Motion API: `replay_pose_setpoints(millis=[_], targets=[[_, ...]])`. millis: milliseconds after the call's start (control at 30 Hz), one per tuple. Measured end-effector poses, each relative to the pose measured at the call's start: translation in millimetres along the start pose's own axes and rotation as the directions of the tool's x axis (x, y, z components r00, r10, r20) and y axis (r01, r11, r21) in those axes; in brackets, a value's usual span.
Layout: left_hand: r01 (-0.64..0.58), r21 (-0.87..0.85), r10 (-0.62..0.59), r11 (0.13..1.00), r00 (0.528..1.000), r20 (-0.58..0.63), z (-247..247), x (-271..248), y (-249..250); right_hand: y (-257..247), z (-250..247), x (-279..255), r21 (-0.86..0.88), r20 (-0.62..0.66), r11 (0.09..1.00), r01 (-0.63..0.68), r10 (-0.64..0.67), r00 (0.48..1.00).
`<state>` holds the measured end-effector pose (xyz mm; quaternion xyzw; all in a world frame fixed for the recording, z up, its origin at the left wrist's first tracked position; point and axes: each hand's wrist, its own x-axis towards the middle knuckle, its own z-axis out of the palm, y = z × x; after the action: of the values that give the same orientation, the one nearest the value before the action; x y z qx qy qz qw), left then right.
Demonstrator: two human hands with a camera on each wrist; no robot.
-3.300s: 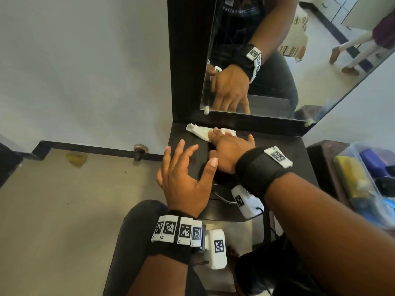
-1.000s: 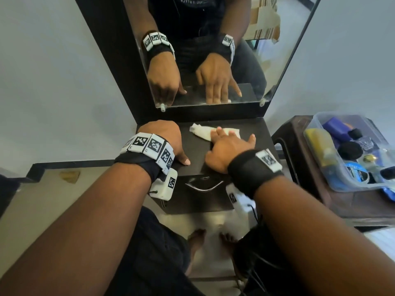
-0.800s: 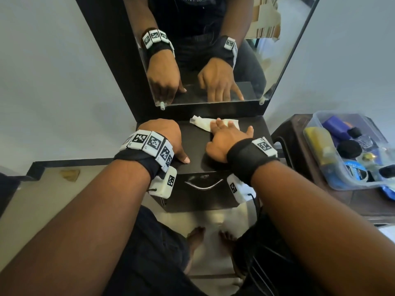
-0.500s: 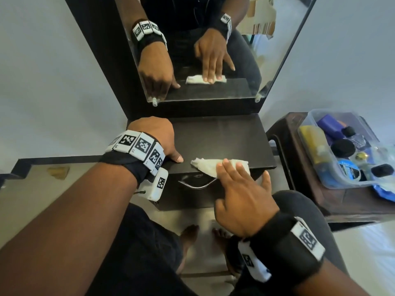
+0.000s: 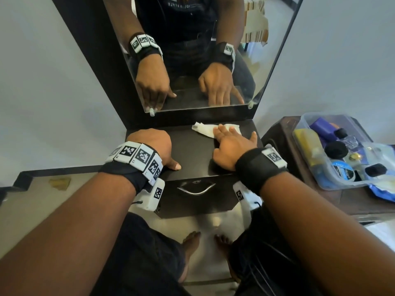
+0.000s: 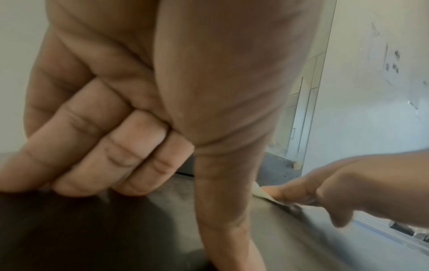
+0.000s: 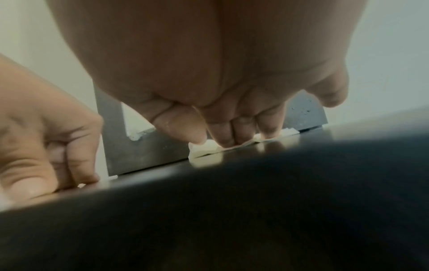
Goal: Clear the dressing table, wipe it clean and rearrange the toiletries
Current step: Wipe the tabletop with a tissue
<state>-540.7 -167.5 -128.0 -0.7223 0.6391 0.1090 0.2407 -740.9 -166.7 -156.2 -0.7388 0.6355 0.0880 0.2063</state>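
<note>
The dark dressing table (image 5: pixel 192 154) stands bare under its mirror (image 5: pixel 267 60). A crumpled white tissue (image 5: pixel 204 129) lies at the back of the top, close to the mirror's base. My right hand (image 5: pixel 229 142) lies flat over the tissue's right part, its straight fingers pressing it down; the right wrist view shows the fingertips (image 7: pixel 226 143) on the tissue (image 7: pixel 204 150). My left hand (image 5: pixel 152 144) props on the table's left side with bent fingers and thumb touching the top, holding nothing. The toiletries sit in a clear tub (image 5: pixel 304 122) at the right.
The tub stands on a brown side table (image 5: pixel 320 201) right of the dressing table, with a blue packet (image 5: pixel 382 194) beside it. Below the table top is a drawer with a curved metal handle (image 5: pixel 196 190). My knees and bare feet are under the front edge.
My right hand has slid the tissue from the table's front edge back to the mirror's base. The left hand has stayed on the left side.
</note>
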Motion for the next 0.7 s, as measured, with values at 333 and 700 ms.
replay_pose_setpoints(millis=[333, 700], targets=[[-0.023, 0.037, 0.023, 0.999, 1.000, -0.004, -2, 5, 0, 14, 39, -108, 0.072, 0.078, 0.997, 0.012, -0.017, 0.997], [-0.014, 0.016, 0.014, 1.000, 1.000, -0.010, 3, -1, -1, 29, -12, 4, 0.044, -0.034, 0.994, -0.097, 0.099, 0.995]])
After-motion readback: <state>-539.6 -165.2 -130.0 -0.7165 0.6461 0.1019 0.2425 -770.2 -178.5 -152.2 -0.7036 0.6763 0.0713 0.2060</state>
